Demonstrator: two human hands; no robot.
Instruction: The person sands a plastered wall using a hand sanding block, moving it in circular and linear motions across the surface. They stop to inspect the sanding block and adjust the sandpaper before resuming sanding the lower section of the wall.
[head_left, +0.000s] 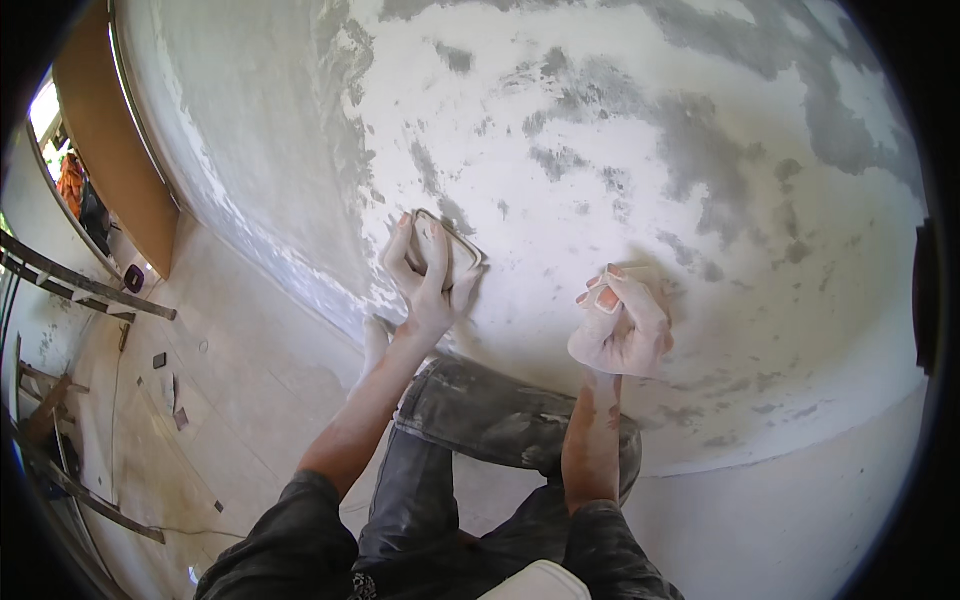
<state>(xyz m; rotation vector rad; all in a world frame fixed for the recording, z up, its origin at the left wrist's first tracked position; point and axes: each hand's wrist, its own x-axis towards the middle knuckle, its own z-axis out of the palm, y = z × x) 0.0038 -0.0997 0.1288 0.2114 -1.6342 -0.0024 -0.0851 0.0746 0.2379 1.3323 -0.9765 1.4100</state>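
Note:
Before me stands a plastered wall (495, 172), with white filler over grey patches. My left hand (431, 277), coated in white dust, grips a flat, dusty sanding block (461, 251) near the wall surface. Its face against the wall is hidden. To the right, my right hand (622, 322) is also white with dust. Its fingers curl around a small folded pale sheet (600, 296), possibly sandpaper; part of it is hidden in the palm. Both forearms reach forward over my bent knee in dusty dark trousers (517, 412).
At the left, wooden ladders (90, 281) stand near a brown door panel (112, 135) and an opening. On the dusty floor (247, 390) lie a small dark object (160, 361), scraps (181, 418) and a thin cable (199, 532). My bare foot (375, 341) is by the wall base.

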